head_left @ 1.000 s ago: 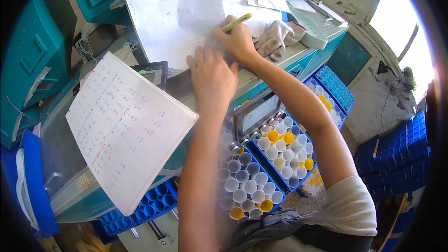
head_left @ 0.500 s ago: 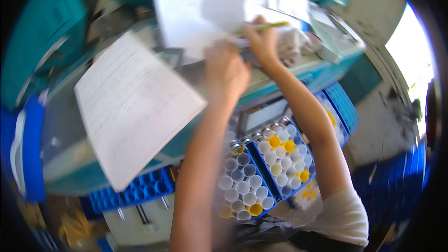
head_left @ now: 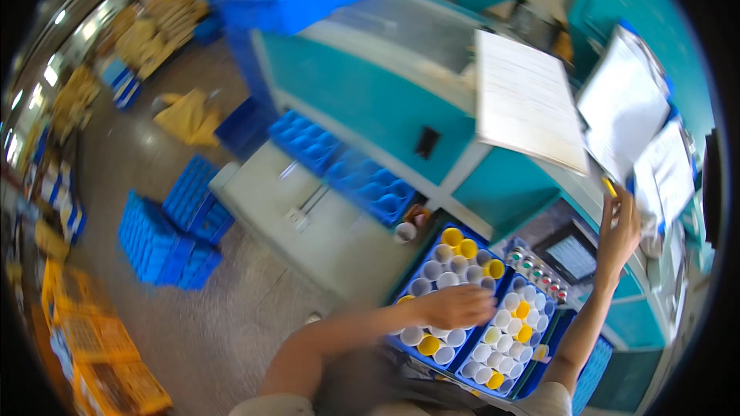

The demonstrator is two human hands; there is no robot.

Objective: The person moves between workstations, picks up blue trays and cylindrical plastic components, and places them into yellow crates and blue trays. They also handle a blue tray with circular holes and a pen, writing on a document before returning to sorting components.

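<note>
My right hand (head_left: 619, 231), raised at the right, is closed on a yellow pen (head_left: 610, 187) beside the written sheets. My left hand (head_left: 456, 306) hovers over a blue tray of cups (head_left: 391, 337), its fingers blurred and seemingly curled together; I see nothing in them. White and yellow cylindrical cups (head_left: 447, 280) stand in that tray. Next to it sits a second blue tray (head_left: 464, 380) with more such cups. A loose written sheet (head_left: 528, 100) lies on the teal machine, left of my right hand. Clipped papers (head_left: 626, 104) lean beyond it.
A control panel with a screen (head_left: 569, 254) and a row of buttons (head_left: 537, 274) borders the trays. Blue moulded trays (head_left: 362, 181) lie on a pale bench (head_left: 289, 243). Stacked blue crates (head_left: 166, 243) and orange crates (head_left: 108, 347) stand on the floor at left.
The view has swung left, bringing the floor and crates into sight. My left hand has come away from the papers to above the cups. My right hand still holds the pen.
</note>
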